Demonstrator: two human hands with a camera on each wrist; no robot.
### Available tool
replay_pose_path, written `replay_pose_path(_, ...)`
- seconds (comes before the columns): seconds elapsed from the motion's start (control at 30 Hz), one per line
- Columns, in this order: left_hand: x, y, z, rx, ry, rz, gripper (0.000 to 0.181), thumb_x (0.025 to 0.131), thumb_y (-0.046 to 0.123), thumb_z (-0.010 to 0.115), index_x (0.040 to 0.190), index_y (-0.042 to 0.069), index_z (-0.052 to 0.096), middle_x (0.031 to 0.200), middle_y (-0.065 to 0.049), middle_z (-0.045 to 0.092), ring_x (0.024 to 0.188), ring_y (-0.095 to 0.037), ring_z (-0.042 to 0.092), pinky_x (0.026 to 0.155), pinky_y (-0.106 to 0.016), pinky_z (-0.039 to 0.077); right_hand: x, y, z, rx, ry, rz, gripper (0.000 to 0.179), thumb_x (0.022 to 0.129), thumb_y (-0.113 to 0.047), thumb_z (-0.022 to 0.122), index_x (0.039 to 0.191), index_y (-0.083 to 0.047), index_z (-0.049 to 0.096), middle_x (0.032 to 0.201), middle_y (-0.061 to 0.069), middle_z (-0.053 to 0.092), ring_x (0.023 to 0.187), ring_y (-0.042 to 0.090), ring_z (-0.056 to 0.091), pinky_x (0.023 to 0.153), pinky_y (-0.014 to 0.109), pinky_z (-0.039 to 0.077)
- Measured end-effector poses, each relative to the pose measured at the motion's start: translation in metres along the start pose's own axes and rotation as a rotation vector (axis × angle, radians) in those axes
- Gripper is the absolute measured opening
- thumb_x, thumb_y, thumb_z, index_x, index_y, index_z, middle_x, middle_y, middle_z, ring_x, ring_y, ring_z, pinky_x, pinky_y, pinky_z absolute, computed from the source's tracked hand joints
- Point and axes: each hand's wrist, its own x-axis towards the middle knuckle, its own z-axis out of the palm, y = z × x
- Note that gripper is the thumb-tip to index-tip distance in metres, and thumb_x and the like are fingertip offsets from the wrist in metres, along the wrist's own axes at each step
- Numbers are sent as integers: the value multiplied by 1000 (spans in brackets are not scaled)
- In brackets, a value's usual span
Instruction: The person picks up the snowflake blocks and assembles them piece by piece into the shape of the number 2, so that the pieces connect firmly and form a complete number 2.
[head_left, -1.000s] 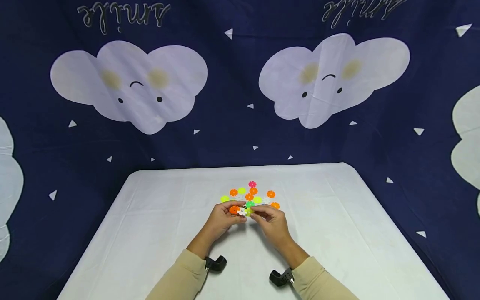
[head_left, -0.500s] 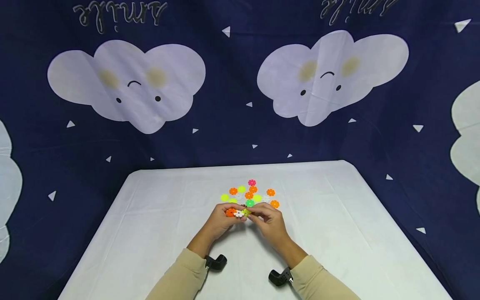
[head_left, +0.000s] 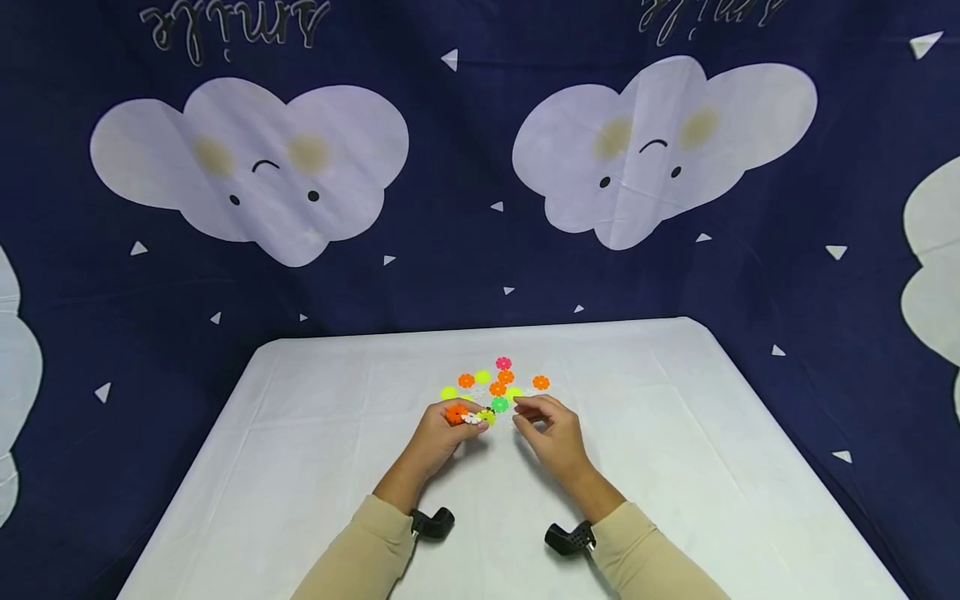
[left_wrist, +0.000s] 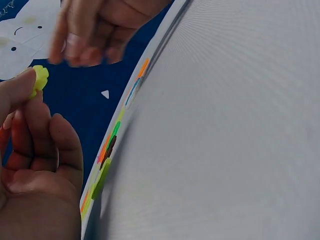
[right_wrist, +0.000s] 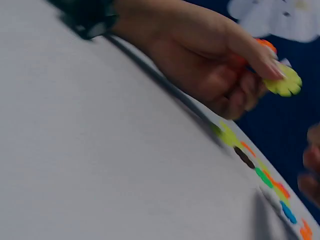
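Observation:
My left hand (head_left: 438,433) pinches a short row of joined flower-shaped plastic discs above the table. The row runs from an orange disc (head_left: 455,414) through a white disc (head_left: 471,418) to a yellow disc (head_left: 487,417) at its right end. In the left wrist view, thumb and fingers grip the yellow piece (left_wrist: 42,79). A little to the right, my right hand (head_left: 553,429) hovers apart from the row, its fingers loosely bent with nothing seen between them. Just beyond both hands lies a green disc (head_left: 499,404).
Loose flower discs are scattered on the white table (head_left: 337,467) past the hands, among them a pink one (head_left: 503,363), several orange ones (head_left: 541,382) and a blue one (right_wrist: 288,212). A dark blue cloud-print cloth (head_left: 457,275) hangs behind the table's far edge.
My right hand has come off the yellow disc and moved right, with its fingers spreading apart. The left hand keeps its hold on the row, which has shifted slightly left.

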Motion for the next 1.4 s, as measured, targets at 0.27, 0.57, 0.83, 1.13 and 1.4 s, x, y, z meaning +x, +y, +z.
replay_pose_path(0.27, 0, -1, -2, -39, 42, -22, 22, 87, 7, 86, 106, 1, 78, 75, -4, 69, 63, -13, 56, 54, -21, 47, -2, 7, -10, -443, -166, 259, 23, 83, -6, 90, 103, 0, 79, 96, 5, 67, 90, 25, 63, 81, 42, 56)
replay_pose_path(0.57, 1, -2, -1, -74, 37, -16, 21, 87, 7, 87, 105, 2, 79, 82, -7, 71, 65, -12, 56, 58, -23, 49, -7, 6, -4, -570, -285, 262, 31, 85, -19, 91, 108, -3, 80, 101, 6, 58, 93, 28, 53, 83, 43, 48)
replay_pose_path(0.83, 1, -3, -1, -59, 33, -1, 19, 87, 5, 86, 104, 1, 78, 90, -7, 73, 65, -11, 57, 58, -23, 50, -7, 4, -1, -628, -316, 254, 37, 90, -20, 86, 122, -3, 76, 103, 9, 53, 90, 28, 47, 81, 47, 44)
replay_pose_path(1.13, 0, -1, -1, -15, 28, -15, 21, 88, 7, 87, 105, 0, 78, 98, -7, 74, 67, -11, 58, 59, -22, 50, -3, 4, 8, -709, -314, 319, 43, 93, -30, 84, 128, -7, 74, 101, 7, 52, 90, 27, 47, 81, 46, 43)
replay_pose_path(1.4, 1, -1, 2, -30, 30, -33, 23, 86, 4, 87, 106, -3, 77, 97, -7, 74, 66, -11, 56, 57, -21, 47, -4, 7, 5, -606, -301, 325, 27, 92, -24, 86, 112, -9, 76, 105, 4, 54, 98, 27, 49, 86, 47, 43)
